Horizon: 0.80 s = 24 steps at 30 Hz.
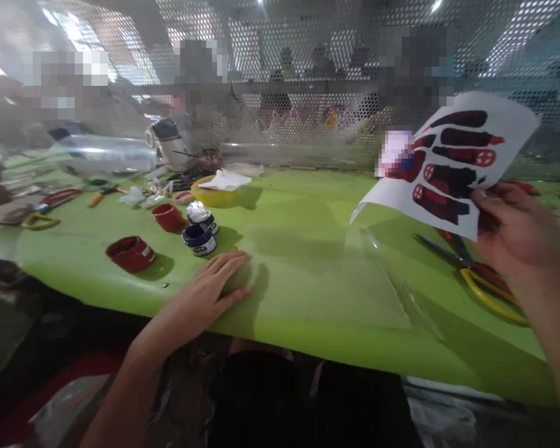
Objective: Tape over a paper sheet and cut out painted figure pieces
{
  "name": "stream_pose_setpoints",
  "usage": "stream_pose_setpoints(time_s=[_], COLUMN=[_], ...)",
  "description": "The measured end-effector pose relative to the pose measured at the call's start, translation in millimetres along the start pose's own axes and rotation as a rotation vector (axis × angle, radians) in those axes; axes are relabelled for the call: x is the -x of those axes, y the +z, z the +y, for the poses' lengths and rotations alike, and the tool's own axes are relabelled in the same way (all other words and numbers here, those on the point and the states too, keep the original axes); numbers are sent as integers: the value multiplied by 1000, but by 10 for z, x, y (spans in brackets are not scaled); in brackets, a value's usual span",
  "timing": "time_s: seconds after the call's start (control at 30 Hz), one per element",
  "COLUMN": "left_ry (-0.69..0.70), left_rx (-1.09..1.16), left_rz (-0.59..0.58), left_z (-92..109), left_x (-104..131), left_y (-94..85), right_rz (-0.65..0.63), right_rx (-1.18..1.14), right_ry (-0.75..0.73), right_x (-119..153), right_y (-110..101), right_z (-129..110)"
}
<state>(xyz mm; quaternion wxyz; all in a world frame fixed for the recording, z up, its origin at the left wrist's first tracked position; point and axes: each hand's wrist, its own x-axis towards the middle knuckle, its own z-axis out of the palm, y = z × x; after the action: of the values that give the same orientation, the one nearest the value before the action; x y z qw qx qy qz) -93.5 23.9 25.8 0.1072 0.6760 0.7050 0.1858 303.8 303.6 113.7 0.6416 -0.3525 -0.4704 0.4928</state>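
My right hand (513,224) pinches the lower right corner of a white paper sheet (508,112) with dark red and black painted shapes, raised above the table. My left hand (219,283) lies on the green table with its fingers stretched out, at the left edge of a clear plastic sheet (326,286) lying flat. Close by on its left stand a dark blue paint jar (199,240), a jar with white paint on top (202,216), and two red paint pots (130,254). Scissors with yellow and red handles (485,286) lie beneath my right hand.
A yellow bowl (214,194) with a white scrap stands farther back, near a white cup (170,146). More scissors (42,218) and tools clutter the left side. A perforated screen (280,93) rises behind the table (298,193), with people beyond it.
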Motion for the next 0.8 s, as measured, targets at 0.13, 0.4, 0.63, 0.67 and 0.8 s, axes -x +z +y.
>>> stream_pose_setpoints(time_s=[0.13, 0.4, 0.63, 0.67, 0.8], left_ry=[-11, 33, 87, 98, 157], left_rx=[19, 59, 129, 187, 452], left_rz=[19, 48, 236, 226, 36], left_z=[-13, 68, 204, 273, 670], left_x=[-16, -234, -427, -453, -535], left_y=[-23, -99, -185, -211, -258], right_rz=[-32, -176, -208, -212, -230], right_rx=[-13, 4, -14, -20, -64], right_ry=[-11, 50, 35, 30, -5], right_x=[52, 258, 315, 327, 401], right_y=[9, 65, 69, 75, 123], right_z=[36, 24, 44, 41, -18])
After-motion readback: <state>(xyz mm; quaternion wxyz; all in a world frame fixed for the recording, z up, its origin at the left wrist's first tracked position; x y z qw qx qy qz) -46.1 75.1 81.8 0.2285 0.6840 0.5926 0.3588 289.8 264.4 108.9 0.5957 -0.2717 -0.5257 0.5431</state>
